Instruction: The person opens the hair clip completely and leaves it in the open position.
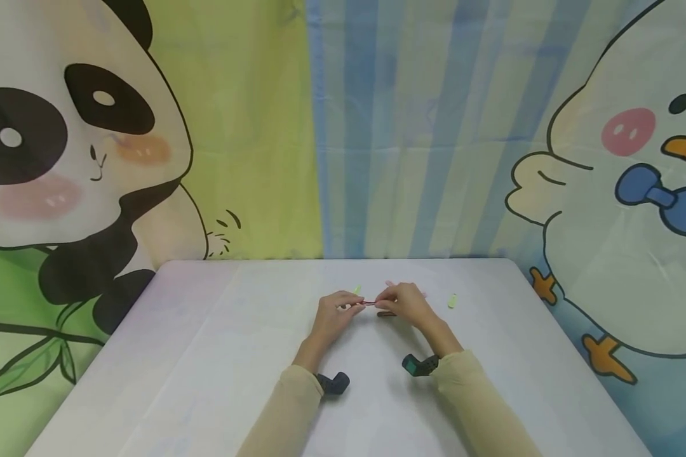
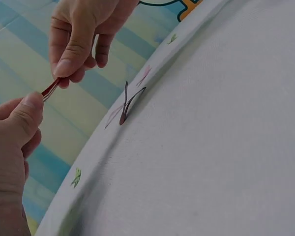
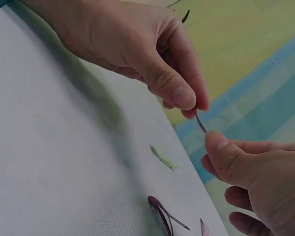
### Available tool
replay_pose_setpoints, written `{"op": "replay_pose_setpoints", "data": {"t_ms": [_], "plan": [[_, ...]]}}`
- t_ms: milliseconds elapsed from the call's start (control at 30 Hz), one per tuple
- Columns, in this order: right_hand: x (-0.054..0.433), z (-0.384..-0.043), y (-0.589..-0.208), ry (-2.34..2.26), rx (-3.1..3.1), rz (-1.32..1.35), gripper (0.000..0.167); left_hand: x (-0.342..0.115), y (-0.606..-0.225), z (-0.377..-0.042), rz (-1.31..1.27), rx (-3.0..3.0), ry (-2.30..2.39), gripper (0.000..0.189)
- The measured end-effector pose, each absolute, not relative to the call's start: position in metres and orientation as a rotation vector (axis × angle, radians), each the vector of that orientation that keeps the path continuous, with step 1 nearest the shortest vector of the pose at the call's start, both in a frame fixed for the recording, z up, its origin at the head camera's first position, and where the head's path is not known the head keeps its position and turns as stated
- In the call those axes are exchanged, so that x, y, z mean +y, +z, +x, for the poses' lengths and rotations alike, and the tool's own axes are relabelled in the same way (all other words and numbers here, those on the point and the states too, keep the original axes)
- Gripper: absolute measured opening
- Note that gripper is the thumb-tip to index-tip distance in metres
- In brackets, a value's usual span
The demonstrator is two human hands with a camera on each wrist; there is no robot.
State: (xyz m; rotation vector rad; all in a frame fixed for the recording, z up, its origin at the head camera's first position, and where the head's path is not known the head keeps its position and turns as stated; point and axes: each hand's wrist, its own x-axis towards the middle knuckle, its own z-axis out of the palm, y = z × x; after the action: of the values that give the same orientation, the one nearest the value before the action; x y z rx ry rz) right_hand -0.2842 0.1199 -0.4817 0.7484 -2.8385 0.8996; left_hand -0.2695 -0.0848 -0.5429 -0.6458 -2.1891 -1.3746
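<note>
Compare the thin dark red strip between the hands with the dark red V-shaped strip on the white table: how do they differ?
The thin dark red strip is held up by the left hand and right hand; the dark red V-shaped strip rests on the white table. The held strip's ends are hidden; the V-shaped one shows two spread arms. Both look dark red.

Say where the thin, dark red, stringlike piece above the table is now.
In the head view, the red piece is just right of centre, over the white table, held between the left hand and right hand.
</note>
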Motion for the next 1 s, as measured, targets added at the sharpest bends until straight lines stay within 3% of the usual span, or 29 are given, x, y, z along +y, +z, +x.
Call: {"op": "replay_pose_setpoints", "data": {"t_ms": [467, 767, 1000], "plan": [[0.130, -0.256, -0.482, 1.425, -2.829, 0.323, 0.017, -0.066, -0.540, -0.261, -0.616, -2.282, -1.496, 0.020], [0.139, -0.245, -0.492, 1.305, -2.787, 0.348, 0.011, -0.060, -0.542, -0.250, -0.411, -2.361, -1.769, 0.025], [0.146, -0.237, -0.505, 1.238, -2.778, 0.385, 0.012, -0.057, -0.546, -0.245, -0.403, -2.450, -1.709, 0.021]]}}
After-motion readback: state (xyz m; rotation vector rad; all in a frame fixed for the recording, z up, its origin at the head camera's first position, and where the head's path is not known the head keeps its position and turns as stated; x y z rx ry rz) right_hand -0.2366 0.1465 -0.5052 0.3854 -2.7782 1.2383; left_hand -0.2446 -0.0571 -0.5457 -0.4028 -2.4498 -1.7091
